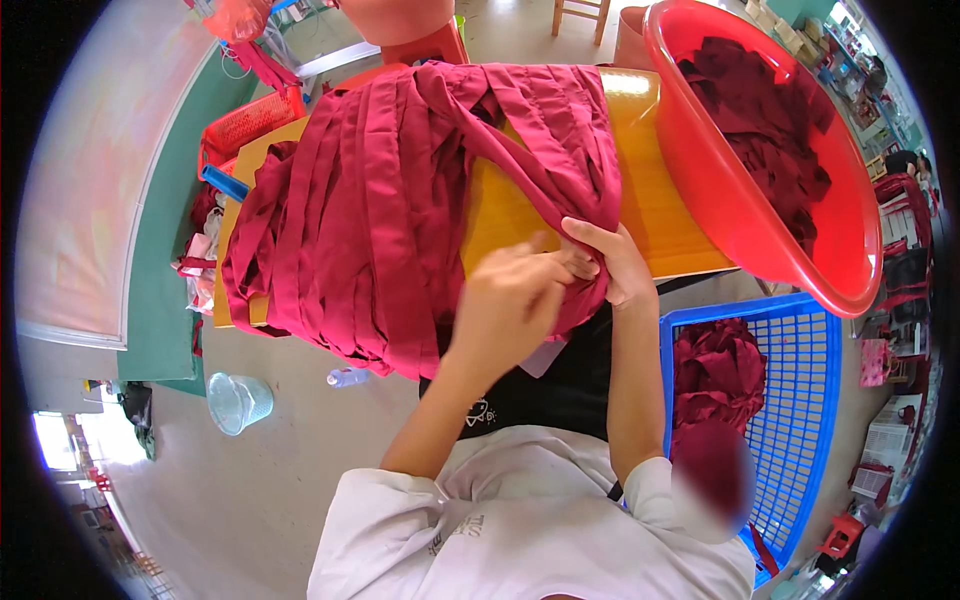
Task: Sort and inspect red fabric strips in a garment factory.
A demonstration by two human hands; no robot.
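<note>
A thick bundle of crimson cloth strips (385, 210) lies draped over a yellow wooden table (640, 220) in front of me. Some strips loop across to the table's right part and hang past its near edge. My right hand (612, 262) grips the looped strips (597, 180) near that edge, thumb on top. Close against it, my left hand (512, 298) has its fingers curled and pinching at the same cloth. Slight motion blur softens the left fingers, and the exact spot they hold is partly hidden.
To the right, a big red basin (700, 180) holds dark red cloth (765, 130). Below it stands a blue plastic basket (822, 400) with more crimson cloth. A clear bucket (240, 403) and a small bottle (347, 377) are on the floor at left. Behind the table is a red crate (250, 125).
</note>
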